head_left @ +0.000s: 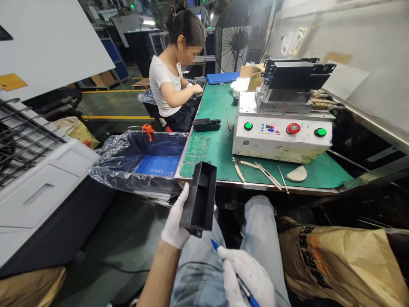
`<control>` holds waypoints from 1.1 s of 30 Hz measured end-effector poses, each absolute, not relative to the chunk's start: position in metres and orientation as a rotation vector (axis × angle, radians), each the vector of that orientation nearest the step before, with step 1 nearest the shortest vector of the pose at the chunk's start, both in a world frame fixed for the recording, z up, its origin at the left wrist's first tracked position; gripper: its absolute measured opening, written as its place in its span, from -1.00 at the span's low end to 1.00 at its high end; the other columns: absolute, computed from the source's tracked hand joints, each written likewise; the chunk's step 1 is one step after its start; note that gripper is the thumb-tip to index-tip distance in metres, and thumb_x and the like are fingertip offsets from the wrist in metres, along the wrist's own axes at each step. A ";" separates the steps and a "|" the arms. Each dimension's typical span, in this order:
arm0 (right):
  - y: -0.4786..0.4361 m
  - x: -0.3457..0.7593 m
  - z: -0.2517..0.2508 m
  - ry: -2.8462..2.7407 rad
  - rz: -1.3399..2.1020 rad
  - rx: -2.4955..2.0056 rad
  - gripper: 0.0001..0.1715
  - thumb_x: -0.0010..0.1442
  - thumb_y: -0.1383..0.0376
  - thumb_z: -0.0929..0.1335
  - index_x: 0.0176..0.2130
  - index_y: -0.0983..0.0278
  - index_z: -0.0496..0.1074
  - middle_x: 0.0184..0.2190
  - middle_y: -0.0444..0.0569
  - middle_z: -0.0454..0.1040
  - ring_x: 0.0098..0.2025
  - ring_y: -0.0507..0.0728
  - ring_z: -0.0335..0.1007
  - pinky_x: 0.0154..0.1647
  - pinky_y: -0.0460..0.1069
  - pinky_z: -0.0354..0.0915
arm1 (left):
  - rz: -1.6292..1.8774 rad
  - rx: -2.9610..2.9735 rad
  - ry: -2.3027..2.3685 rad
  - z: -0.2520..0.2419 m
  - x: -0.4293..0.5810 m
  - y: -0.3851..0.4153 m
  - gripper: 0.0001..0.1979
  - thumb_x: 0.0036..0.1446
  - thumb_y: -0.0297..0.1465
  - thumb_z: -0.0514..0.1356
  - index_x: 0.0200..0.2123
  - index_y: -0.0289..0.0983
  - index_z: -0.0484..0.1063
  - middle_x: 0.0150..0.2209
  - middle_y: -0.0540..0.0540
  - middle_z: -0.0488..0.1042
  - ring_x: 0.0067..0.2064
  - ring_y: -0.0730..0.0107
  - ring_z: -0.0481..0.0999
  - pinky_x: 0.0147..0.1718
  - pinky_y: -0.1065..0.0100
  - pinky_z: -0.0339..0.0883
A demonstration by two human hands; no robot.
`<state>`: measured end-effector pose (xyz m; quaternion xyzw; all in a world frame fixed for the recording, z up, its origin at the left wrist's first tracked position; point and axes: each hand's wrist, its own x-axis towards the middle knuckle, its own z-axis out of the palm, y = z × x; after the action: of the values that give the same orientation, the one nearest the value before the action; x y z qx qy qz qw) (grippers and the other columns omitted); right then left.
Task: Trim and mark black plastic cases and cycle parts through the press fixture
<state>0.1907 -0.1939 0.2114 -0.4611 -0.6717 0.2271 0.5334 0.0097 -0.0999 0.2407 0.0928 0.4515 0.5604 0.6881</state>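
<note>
My left hand, in a white glove, grips a black open-topped plastic box. The box is tilted, its hollow side facing me, and it hangs in front of the table edge. Lower down, my gloved right hand is closed around a slim blue pen-shaped tool. The tool's pointed blue end lies just below the box, apart from it, and its other end shows under the palm. A similar black plastic part rests on the green table mat.
A white machine with green and red buttons carries black parts. Nippers, tweezers and a thin rod lie before it. A plastic-lined bin with an orange air gun stands left. A co-worker sits beyond.
</note>
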 end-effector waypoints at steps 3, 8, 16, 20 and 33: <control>-0.201 0.184 0.217 -1.542 0.524 -1.176 -0.72 0.31 0.37 0.39 -0.07 0.09 0.64 -0.27 -0.06 0.69 -0.31 0.17 0.67 -0.29 -0.01 0.56 | 1.250 0.033 0.649 0.240 0.017 -0.100 -0.58 0.34 -0.05 0.16 -0.20 -0.32 0.53 -0.36 -0.09 0.49 -0.46 0.51 0.45 -0.51 0.50 0.43; -0.207 0.168 0.222 -1.580 0.575 -1.117 -0.72 0.35 0.32 0.37 -0.01 0.12 0.63 -0.22 -0.01 0.70 -0.27 0.20 0.68 -0.24 0.02 0.57 | 1.448 -0.116 0.332 0.233 0.029 -0.111 -0.83 0.41 -0.34 0.15 -0.26 -0.26 0.42 -0.40 0.07 0.29 -0.56 0.80 0.24 -0.61 0.78 0.14; -0.199 0.160 0.215 -1.622 0.576 -0.964 -0.63 0.31 0.43 0.36 0.06 0.18 0.57 -0.18 0.00 0.70 -0.22 0.15 0.67 -0.19 -0.02 0.58 | 1.503 -0.098 0.261 0.218 0.032 -0.118 -0.84 0.44 -0.37 0.09 -0.25 -0.27 0.34 -0.36 0.05 0.30 -0.57 0.78 0.29 -0.63 0.78 0.17; -0.204 0.159 0.217 -1.618 0.660 -0.969 -0.64 0.32 0.44 0.34 0.03 0.18 0.58 -0.19 -0.02 0.69 -0.24 0.13 0.66 -0.22 -0.01 0.57 | 1.569 -0.090 0.271 0.218 0.033 -0.118 -0.81 0.45 -0.45 0.04 -0.27 -0.28 0.36 -0.40 0.05 0.31 -0.58 0.76 0.30 -0.64 0.78 0.18; -0.198 0.139 0.224 -1.627 0.614 -0.872 -0.57 0.29 0.43 0.32 0.10 0.18 0.52 -0.18 -0.02 0.68 -0.21 0.16 0.64 -0.20 0.04 0.53 | 1.568 -0.105 0.567 0.217 0.036 -0.121 -0.83 0.34 -0.41 0.22 -0.36 -0.24 0.39 -0.47 0.05 0.25 -0.59 0.67 0.07 -0.69 0.68 0.03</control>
<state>0.1394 -0.1978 0.2242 -0.3704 -0.6912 0.2608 0.5631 0.0359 -0.1211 0.2166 -0.0465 0.2516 0.6959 0.6710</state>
